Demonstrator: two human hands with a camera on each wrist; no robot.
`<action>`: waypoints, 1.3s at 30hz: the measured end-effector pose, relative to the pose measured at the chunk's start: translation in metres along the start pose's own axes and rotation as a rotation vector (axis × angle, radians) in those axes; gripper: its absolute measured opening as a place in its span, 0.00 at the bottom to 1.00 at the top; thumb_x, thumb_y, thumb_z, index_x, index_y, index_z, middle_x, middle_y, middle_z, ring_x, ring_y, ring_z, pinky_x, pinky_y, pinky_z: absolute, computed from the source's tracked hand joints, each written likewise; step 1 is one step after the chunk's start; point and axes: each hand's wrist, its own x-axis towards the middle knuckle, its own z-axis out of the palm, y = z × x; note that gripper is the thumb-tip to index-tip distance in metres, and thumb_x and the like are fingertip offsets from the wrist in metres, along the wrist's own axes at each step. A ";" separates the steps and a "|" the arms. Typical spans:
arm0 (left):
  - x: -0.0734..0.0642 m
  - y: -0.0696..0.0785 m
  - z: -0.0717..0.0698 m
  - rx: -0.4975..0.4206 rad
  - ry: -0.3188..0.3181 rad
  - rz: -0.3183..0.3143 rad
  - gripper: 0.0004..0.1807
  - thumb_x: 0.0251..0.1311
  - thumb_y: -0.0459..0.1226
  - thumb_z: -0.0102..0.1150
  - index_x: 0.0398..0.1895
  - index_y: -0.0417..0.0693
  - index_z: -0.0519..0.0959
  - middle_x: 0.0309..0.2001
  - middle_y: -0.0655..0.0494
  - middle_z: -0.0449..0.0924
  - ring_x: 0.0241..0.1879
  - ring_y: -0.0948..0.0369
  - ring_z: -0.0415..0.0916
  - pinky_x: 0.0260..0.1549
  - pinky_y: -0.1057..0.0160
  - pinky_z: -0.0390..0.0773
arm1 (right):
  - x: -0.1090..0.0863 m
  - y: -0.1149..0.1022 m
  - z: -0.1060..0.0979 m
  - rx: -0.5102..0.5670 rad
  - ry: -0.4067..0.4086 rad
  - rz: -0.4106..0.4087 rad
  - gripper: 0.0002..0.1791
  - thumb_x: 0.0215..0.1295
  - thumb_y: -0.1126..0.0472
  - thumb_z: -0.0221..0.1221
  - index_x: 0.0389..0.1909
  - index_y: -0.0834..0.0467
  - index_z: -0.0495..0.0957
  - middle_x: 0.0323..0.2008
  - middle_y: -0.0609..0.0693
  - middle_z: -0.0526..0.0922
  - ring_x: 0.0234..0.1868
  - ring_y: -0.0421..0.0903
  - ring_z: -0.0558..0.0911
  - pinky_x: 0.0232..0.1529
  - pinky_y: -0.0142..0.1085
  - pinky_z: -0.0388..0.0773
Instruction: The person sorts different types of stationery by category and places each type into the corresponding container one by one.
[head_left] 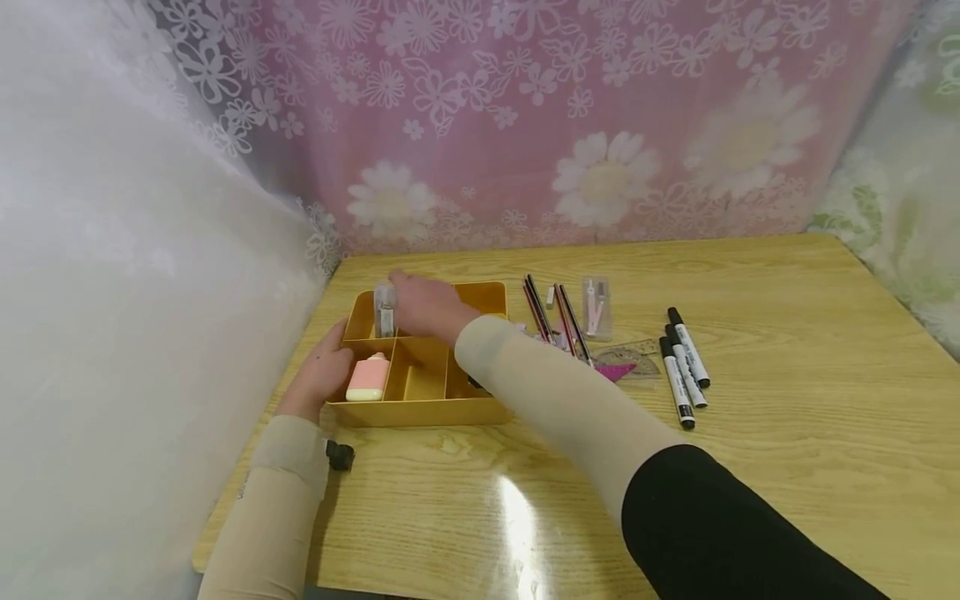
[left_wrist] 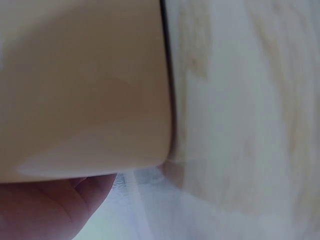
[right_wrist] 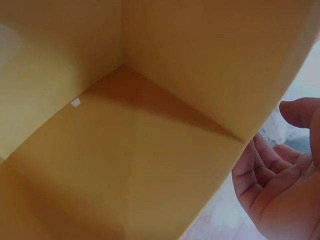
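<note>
A yellow divided tray lies on the left half of the table. My left hand grips its left wall; in the left wrist view, fingers curl beneath the wall. Over the back left compartment, my right hand holds a small clear plastic case upright, beside a divider. The right wrist view has that hand just beyond the tray wall, thumb and fingers around a see-through thing. In the front left compartment lies a pink bottle-shaped thing with a cream base. My right forearm hides part of the tray.
Right of the tray lie several pencils, a small white eraser, a clear case with a compass, clear rulers, and a magenta piece. Farther right are 3 black-and-white markers. Curtains hang behind and at the left.
</note>
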 end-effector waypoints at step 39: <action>0.000 0.001 -0.001 0.003 -0.004 0.007 0.38 0.70 0.33 0.32 0.83 0.53 0.42 0.80 0.43 0.48 0.77 0.43 0.42 0.71 0.35 0.43 | -0.056 0.197 -0.067 -0.238 0.015 0.181 0.21 0.72 0.62 0.51 0.62 0.63 0.76 0.57 0.61 0.80 0.51 0.58 0.80 0.52 0.54 0.75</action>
